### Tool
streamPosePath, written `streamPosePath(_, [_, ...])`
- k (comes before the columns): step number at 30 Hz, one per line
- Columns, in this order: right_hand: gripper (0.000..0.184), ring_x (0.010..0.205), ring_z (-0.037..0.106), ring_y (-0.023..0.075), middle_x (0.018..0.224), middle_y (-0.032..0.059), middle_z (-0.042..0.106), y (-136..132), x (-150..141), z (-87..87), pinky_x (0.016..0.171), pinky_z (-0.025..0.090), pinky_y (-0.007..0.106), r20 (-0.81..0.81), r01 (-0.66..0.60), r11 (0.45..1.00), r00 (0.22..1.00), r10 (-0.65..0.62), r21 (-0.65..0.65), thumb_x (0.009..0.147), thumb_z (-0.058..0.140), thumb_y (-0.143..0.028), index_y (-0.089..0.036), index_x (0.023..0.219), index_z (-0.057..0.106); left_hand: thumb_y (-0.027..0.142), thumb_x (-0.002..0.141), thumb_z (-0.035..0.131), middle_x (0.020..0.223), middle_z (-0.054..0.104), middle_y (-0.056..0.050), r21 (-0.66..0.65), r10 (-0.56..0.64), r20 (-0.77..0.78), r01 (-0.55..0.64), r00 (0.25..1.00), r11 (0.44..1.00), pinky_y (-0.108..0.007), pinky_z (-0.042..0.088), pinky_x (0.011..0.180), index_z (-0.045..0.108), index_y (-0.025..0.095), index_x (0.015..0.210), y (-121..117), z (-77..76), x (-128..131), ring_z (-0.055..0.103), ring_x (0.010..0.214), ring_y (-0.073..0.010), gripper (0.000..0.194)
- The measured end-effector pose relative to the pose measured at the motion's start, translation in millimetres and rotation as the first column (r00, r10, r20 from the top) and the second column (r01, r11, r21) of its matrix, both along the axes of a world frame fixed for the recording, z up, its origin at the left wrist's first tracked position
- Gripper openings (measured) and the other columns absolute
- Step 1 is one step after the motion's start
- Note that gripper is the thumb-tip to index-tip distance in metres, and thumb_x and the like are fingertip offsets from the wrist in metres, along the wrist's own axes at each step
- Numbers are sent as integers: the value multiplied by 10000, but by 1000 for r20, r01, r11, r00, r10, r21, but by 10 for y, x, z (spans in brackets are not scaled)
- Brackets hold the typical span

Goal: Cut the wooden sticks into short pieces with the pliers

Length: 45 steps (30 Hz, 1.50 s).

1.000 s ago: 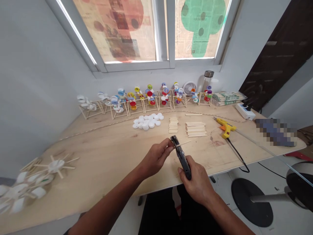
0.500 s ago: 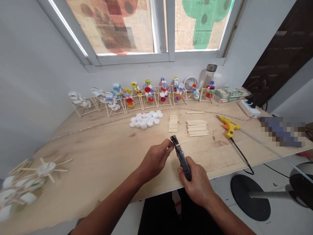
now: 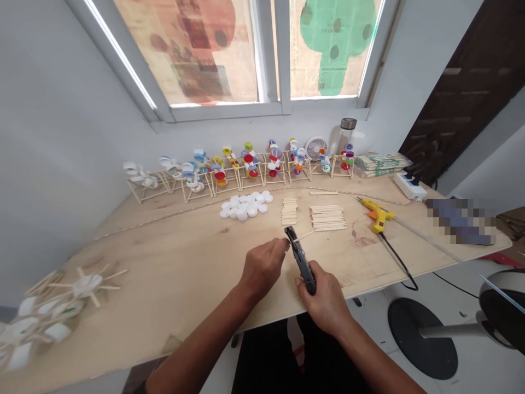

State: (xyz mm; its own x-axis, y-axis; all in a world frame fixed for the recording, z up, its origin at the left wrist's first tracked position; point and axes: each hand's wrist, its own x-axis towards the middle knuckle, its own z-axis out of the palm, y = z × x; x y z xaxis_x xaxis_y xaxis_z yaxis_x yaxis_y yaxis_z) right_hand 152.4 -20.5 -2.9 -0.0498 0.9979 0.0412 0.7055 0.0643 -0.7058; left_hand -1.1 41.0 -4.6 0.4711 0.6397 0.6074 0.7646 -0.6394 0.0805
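My right hand (image 3: 328, 301) is wrapped round the handles of a dark cutting tool (image 3: 302, 262) that looks like pliers or a multi-cutter. A thin wooden stick (image 3: 304, 237) lies across the tool's jaws. My left hand (image 3: 264, 265) pinches the stick's left end, with its fingertips close beside the jaws. Just beyond the tool lie a stack of short cut sticks (image 3: 289, 212) and a stack of longer sticks (image 3: 328, 218). To their left is a cluster of white bottle caps (image 3: 246, 206).
Several small stick frames with coloured cap wheels (image 3: 250, 164) line the wall. A yellow glue gun (image 3: 377, 213) with its cord lies right, near a white power strip (image 3: 410, 186). White cap-and-stick wheels (image 3: 87, 285) lie at left. Behind stand a small fan (image 3: 316, 149) and a bottle (image 3: 345, 137).
The camera view has shifted slightly, so the scene sits a little lower. Both hands keep their hold on the stick and the tool, with hardly any movement.
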Motion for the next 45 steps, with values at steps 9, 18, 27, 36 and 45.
streamPosePath(9, [71,586,557,164,628,-14,574,-124,8,82,553,341,228,-46,-48,999,998,48,-4,766,481,-235,-203,828,472,157,874,366,563,512,20,59,-62,-9,63,998,996,-214,314,492,524,144,848,-50,23,-46,469,494,-99,161])
streamPosePath(18, [64,541,520,149,608,-27,537,-156,15,80,515,328,218,-58,-61,998,996,63,27,772,462,-241,-210,828,457,218,894,309,628,564,9,-266,-94,170,137,981,954,-201,377,518,486,171,920,-163,205,-56,536,548,-109,185])
streamPosePath(27, [52,516,498,142,588,-34,516,-133,12,78,505,312,218,-20,-65,998,998,65,24,760,464,-231,-211,801,440,257,887,334,638,501,32,-576,-99,358,303,928,760,-200,358,550,455,185,796,-132,430,-83,457,555,-93,168])
streamPosePath(36, [55,513,497,146,598,-23,537,-99,-11,69,493,306,219,-5,-39,999,999,39,27,751,469,-235,-211,793,443,264,882,336,648,512,23,-621,-69,379,309,923,721,-216,358,567,438,190,776,-74,436,-76,469,572,-104,165])
streamPosePath(45, [52,503,491,151,571,-27,518,-20,-27,30,490,286,223,-2,-39,998,999,39,-39,769,452,-246,-220,763,407,240,881,332,628,520,28,-599,-80,354,291,932,746,-200,336,518,431,196,765,6,384,-72,508,561,-108,159])
